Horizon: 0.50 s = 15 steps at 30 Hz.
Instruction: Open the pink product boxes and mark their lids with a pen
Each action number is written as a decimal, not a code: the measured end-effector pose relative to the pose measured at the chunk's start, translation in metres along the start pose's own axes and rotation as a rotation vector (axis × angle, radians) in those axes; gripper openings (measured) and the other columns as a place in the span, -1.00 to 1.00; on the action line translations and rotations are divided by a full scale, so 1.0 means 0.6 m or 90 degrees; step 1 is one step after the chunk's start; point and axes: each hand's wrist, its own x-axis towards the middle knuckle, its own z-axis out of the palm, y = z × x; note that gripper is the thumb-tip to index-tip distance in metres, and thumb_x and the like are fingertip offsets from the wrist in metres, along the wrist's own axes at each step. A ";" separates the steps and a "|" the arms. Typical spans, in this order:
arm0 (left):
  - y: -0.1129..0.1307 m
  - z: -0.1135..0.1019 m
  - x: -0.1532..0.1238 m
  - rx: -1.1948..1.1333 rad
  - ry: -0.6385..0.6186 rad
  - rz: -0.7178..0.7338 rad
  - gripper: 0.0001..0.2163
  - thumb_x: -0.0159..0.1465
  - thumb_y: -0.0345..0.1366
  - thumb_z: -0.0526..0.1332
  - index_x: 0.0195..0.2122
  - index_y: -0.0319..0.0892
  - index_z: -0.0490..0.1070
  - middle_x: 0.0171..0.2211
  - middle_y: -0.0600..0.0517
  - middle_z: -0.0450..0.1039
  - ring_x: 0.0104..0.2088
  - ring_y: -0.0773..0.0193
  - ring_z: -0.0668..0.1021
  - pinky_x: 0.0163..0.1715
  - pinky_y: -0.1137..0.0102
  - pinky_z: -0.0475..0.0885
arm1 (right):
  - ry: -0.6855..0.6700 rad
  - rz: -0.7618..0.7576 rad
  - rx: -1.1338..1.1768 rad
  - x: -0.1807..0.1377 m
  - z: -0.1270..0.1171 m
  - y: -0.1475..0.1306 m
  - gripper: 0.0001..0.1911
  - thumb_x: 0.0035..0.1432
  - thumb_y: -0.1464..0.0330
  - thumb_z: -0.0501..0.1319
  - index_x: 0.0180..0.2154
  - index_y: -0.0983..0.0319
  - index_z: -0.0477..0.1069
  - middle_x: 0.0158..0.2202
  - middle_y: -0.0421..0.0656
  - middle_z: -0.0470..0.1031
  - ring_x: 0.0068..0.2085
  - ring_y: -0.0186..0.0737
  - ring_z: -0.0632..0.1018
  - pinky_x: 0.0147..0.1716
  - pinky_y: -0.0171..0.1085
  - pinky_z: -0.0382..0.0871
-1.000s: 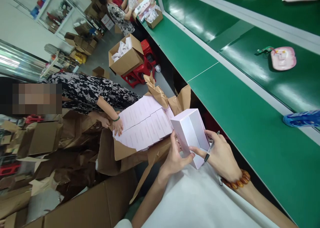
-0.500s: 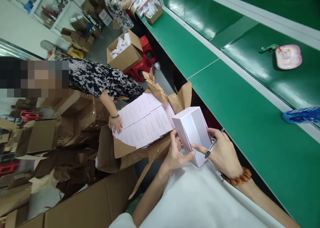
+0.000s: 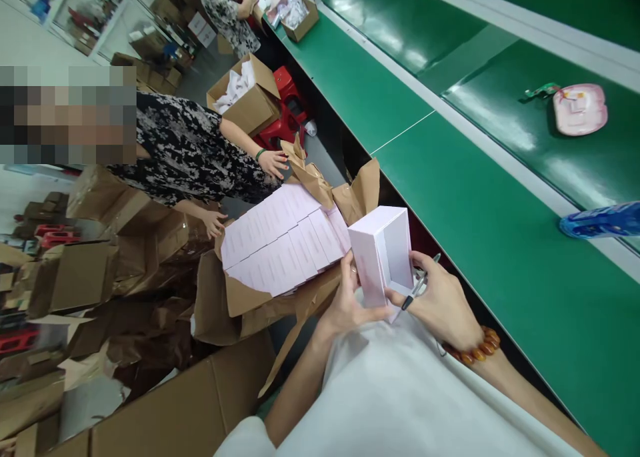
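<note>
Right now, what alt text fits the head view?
The left hand and right hand hold a pale pink rectangular cardboard box beside an open brown carton of matching boxes; the right hand also grips a black pen.

The left hand [image 3: 346,303] is raised before the chest, thumb and fingers curled in a grip. The right hand [image 3: 445,305] faces it, fingers likewise curled. Both forearms angle inward.

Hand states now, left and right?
Left hand: closed on the pink box.
Right hand: holding a pen, fingers on the same box.
</note>
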 end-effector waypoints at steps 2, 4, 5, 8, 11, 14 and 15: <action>-0.001 -0.015 0.022 -0.076 -0.014 -0.013 0.20 -0.04 0.10 0.76 0.54 0.08 0.14 0.34 -0.19 0.52 0.37 -0.23 0.56 0.36 -0.04 0.53 | -0.023 0.000 0.062 -0.001 -0.003 -0.005 -0.08 -0.12 0.00 0.48 0.26 0.23 0.52 0.17 0.15 0.76 0.10 0.29 0.78 0.18 0.18 0.65; -0.005 -0.024 0.042 -0.117 0.005 -0.028 0.11 -0.09 0.17 0.76 0.43 0.03 0.31 0.18 -0.12 0.61 0.24 -0.18 0.63 0.25 0.01 0.59 | -0.035 -0.010 0.113 -0.007 -0.009 -0.009 -0.14 -0.12 0.06 0.46 0.24 0.19 0.54 0.11 0.07 0.79 0.03 0.24 0.81 0.11 0.11 0.70; -0.007 -0.026 0.050 -0.122 0.014 -0.030 0.06 -0.11 0.15 0.77 0.37 0.02 0.37 0.10 -0.08 0.64 0.17 -0.15 0.65 0.20 0.03 0.61 | -0.029 -0.017 0.128 -0.010 -0.014 -0.011 -0.17 -0.12 0.07 0.45 0.22 0.18 0.55 0.09 0.05 0.80 0.02 0.23 0.82 0.09 0.09 0.71; -0.016 -0.026 0.060 -0.109 0.022 -0.014 -0.02 -0.20 0.06 0.81 0.24 -0.03 0.48 -0.01 -0.04 0.67 0.08 -0.12 0.66 0.15 0.03 0.62 | -0.008 -0.033 0.152 -0.020 -0.030 -0.013 -0.25 -0.09 0.09 0.45 0.17 0.15 0.59 0.09 0.02 0.80 0.03 0.24 0.83 0.04 0.05 0.75; -0.028 -0.025 0.056 -0.120 0.014 -0.015 -0.11 -0.21 0.09 0.80 0.13 -0.07 0.56 -0.04 -0.06 0.70 0.08 -0.17 0.67 0.19 -0.04 0.62 | 0.003 -0.033 0.160 -0.029 -0.041 -0.014 -0.29 -0.08 0.09 0.47 0.14 0.13 0.61 0.08 -0.01 0.81 0.03 0.26 0.84 0.03 0.07 0.76; -0.039 -0.033 0.052 -0.132 0.018 -0.018 -0.13 -0.23 0.10 0.80 0.10 -0.08 0.61 -0.04 -0.09 0.72 0.08 -0.20 0.69 0.20 -0.07 0.63 | 0.015 -0.038 0.143 -0.034 -0.054 -0.014 -0.30 -0.10 0.09 0.49 0.13 0.10 0.63 0.05 -0.04 0.82 0.04 0.32 0.83 0.09 0.16 0.75; -0.042 -0.040 0.052 -0.137 0.028 -0.016 -0.12 -0.25 0.09 0.80 0.09 -0.08 0.62 -0.05 -0.08 0.73 0.06 -0.20 0.70 0.18 -0.06 0.64 | 0.028 -0.040 0.131 -0.035 -0.063 -0.012 -0.30 -0.10 0.08 0.50 0.13 0.09 0.64 0.04 -0.04 0.81 0.05 0.35 0.82 0.11 0.20 0.75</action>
